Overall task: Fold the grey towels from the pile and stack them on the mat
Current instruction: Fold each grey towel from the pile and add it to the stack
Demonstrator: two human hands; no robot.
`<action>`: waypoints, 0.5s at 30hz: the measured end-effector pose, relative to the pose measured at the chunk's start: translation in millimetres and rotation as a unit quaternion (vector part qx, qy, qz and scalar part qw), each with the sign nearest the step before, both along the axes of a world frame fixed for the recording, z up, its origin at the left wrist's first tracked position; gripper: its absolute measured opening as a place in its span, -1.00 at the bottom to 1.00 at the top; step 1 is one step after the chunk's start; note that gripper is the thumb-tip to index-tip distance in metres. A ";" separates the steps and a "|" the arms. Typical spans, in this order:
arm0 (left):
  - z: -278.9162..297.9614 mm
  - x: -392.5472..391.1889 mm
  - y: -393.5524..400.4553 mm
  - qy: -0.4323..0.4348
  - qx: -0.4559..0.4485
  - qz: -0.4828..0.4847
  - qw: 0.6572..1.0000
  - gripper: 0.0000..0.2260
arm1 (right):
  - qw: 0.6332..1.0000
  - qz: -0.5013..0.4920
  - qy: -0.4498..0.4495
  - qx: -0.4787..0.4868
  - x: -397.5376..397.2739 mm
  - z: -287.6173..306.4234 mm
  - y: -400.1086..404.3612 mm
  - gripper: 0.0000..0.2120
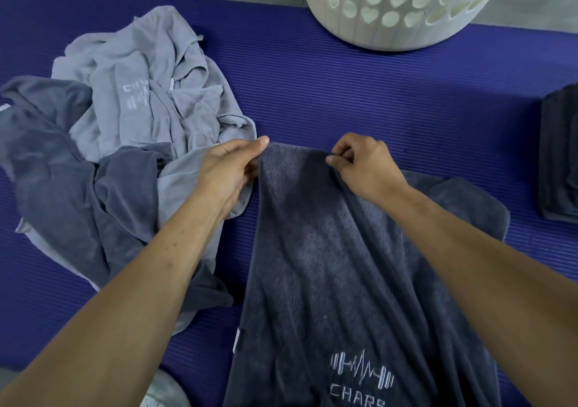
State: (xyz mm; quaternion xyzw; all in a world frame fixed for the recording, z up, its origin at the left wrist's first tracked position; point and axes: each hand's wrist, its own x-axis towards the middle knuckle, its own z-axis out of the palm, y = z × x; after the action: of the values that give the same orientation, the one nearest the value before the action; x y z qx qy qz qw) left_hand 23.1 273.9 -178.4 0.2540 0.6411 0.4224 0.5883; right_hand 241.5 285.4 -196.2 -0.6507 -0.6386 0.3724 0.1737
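Observation:
A dark grey towel (328, 265) with a white barbell logo and lettering near its lower end hangs stretched toward me over the blue mat (375, 100). My left hand (231, 165) pinches the towel's far left corner. My right hand (359, 162) pinches the far edge a little to the right, fingers curled round the cloth. A crumpled pile of light and dark grey towels (131, 118) lies on the mat at the left, touching my left hand's side. Folded dark towels (560, 153) sit stacked at the right edge.
A white plastic laundry basket (397, 2) with heart-shaped holes stands at the far side of the mat. Grey floor shows beyond the mat. A pale rounded object (162, 391) peeks in at the bottom left.

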 end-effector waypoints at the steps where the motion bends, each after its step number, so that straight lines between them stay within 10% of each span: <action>1: 0.3 -0.1 -0.8 0.007 -0.002 0.004 1.000 -0.82 | 1.000 -0.002 0.003 0.001 0.0 0.9 -0.2 -0.93; 15: -6.8 -1.7 -2.3 0.111 -0.022 -0.110 0.987 -0.94 | 0.996 -0.062 0.062 -0.031 5.2 3.2 0.3 -0.93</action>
State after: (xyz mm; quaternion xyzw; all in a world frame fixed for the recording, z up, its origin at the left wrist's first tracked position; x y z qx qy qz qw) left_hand 21.4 271.7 -185.2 0.3557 0.6796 0.3101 0.5617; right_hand 246.7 285.7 -193.1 -0.6697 -0.5735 0.4199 0.2152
